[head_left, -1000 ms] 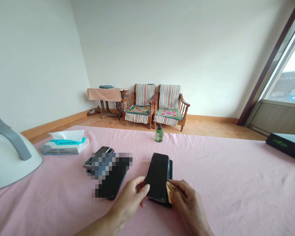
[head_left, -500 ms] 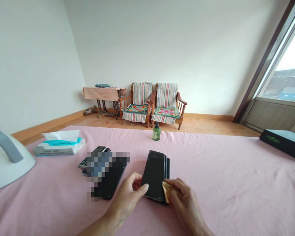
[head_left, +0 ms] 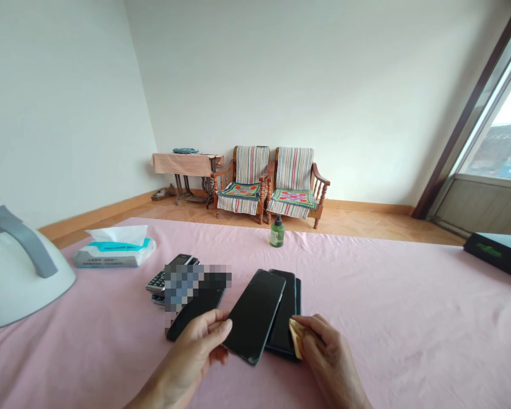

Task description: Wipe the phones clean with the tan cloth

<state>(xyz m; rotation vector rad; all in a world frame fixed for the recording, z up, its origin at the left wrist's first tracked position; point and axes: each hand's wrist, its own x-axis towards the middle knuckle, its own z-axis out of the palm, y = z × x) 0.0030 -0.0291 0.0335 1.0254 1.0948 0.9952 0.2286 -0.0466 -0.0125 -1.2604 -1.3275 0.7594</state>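
My left hand [head_left: 204,341] grips the lower left edge of a black smartphone [head_left: 255,315], thumb on top and fingers beneath. That phone is tilted and partly overlaps a stack of dark phones [head_left: 286,335] on the pink cloth. A folded yellow cloth [head_left: 297,339] is pinched in my right hand [head_left: 326,355], beside the right edge of the stack. Left of my left hand lies another black phone [head_left: 198,309], partly blurred out. Behind it a keypad phone [head_left: 170,272] rests on top of a pile, also partly blurred.
A green pump bottle [head_left: 276,234] stands near the far edge of the pink tablecloth [head_left: 387,307]. At left are a tissue pack [head_left: 114,253] and a white appliance with a grey handle [head_left: 38,250]. A black box [head_left: 498,255] sits at right. Two wooden chairs [head_left: 293,170] stand beyond.
My left hand has drawn the top phone off the stack to the left, uncovering the phones beneath. My right hand still pinches the cloth. The view has shifted slightly.
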